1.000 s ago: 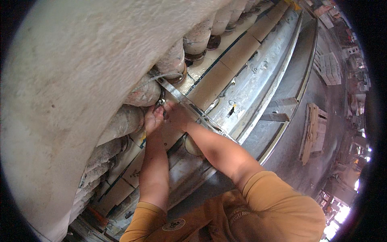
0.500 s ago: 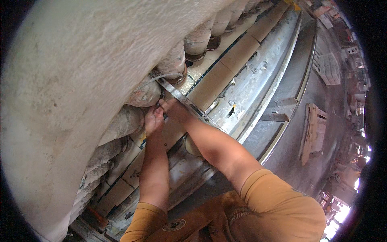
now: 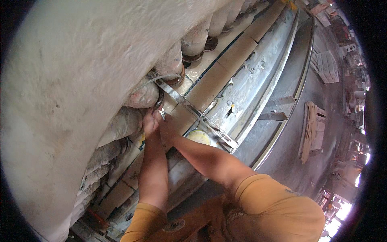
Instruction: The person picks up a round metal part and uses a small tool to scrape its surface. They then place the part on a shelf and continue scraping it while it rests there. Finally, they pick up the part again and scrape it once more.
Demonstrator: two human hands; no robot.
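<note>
My two hands are close together at the foot of a rounded, pale, dusty bulge [image 3: 142,96], one of a row under a large whitish mass. The fingers of my left hand [image 3: 150,123] are curled beside the bulge's base; what they grip is hidden. My right hand [image 3: 165,126] is closed, with a small shiny metal tool [image 3: 162,113], jawed like pliers, sticking out of it. A dark curved band [image 3: 160,98] lies just above the hands, against the bulge. A long slotted metal bar [image 3: 186,104] slants from the bulges down to the right, past my right hand.
Tan tiles [image 3: 205,85] form a long ledge along the bulges. Beyond runs a stained, whitish metal trough [image 3: 242,90]. A round pale lid [image 3: 199,137] is beside my right forearm. A wooden pallet [image 3: 312,131] lies on the grey floor at right.
My right hand and forearm have shifted down and left, nearer my left hand. The jawed tool now shows, and more of the bar's lower end and the round lid is uncovered.
</note>
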